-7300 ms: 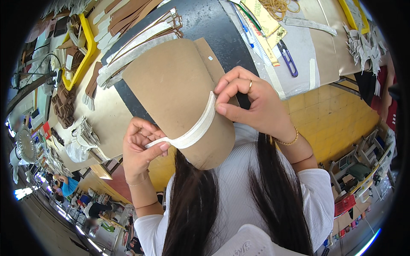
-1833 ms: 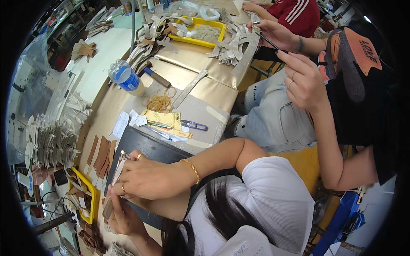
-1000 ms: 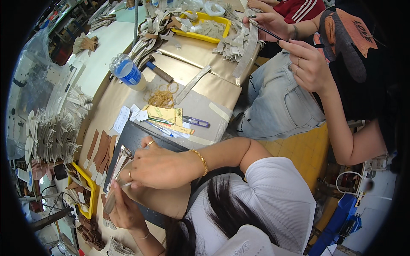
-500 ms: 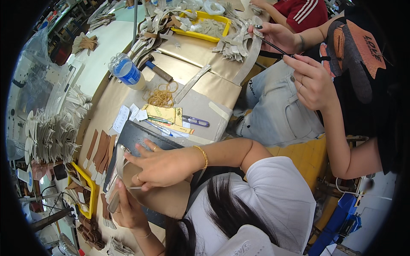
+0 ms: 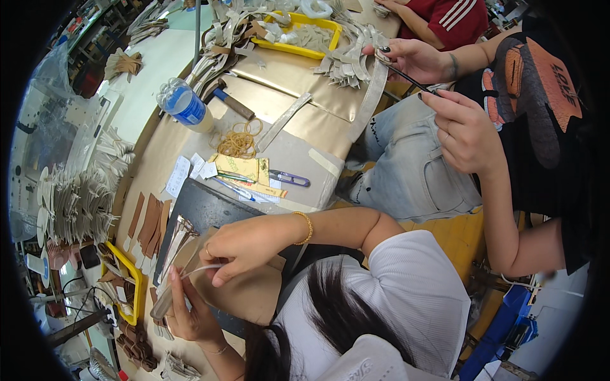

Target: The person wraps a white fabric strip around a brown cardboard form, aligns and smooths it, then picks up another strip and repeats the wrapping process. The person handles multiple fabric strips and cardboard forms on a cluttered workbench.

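**At the bench: a white strip pinched over a tan panel**

On the dark mat [image 5: 203,203] in the head view, the right hand [image 5: 244,244] is closed in a pinch on a thin white strip [image 5: 202,270], thumb and forefinger meeting at its end. The left hand [image 5: 187,314] comes up from below, fingers curled shut around a flat stack of pieces [image 5: 170,276], which it holds tilted against the tan panel [image 5: 244,292] lying under both hands. Strip, stack and panel all sit together at the mat's near edge, close to the person's chest.

To do this well, I judge the left hand should keep the stack steady while the right draws the strip taut and flat along the edge, with no twist.

Farther off lie rubber bands [image 5: 238,138], a water bottle [image 5: 184,105], blue snips [image 5: 289,179] and a yellow tray [image 5: 298,28]. A co-worker's hands [image 5: 467,130] work a thin tool, well apart.
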A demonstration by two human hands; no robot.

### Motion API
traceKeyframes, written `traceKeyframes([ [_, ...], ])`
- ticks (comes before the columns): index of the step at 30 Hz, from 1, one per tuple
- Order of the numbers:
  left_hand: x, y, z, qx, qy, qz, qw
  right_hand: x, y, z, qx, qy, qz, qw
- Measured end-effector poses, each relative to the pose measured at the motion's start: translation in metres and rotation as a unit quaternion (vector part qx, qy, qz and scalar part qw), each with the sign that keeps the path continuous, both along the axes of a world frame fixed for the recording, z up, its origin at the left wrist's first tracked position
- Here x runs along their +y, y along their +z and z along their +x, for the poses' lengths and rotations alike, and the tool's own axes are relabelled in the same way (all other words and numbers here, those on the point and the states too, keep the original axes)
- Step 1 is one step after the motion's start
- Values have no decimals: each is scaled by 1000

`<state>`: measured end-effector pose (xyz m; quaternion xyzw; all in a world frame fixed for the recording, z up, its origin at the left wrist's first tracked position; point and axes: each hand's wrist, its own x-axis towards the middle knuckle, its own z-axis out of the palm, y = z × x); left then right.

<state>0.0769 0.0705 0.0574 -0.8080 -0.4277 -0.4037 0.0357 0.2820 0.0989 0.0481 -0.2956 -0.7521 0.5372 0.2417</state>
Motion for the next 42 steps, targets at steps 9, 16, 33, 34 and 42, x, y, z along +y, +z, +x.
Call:
traceKeyframes([
  [9,-2,2,4,16,-24,6,1000,1,-12,-7,140,-85,-41,986],
  [16,-5,0,5,6,-42,-45,998,0,2,-1,145,-119,-69,980],
  [33,-9,5,12,1,-57,-63,996,-1,1,-1,152,-120,-52,980],
  [34,-9,5,12,0,-57,-62,996,-1,2,-1,150,-119,-53,980],
  [42,-12,3,13,-26,-54,-82,995,-3,3,-2,153,-131,-42,979],
])
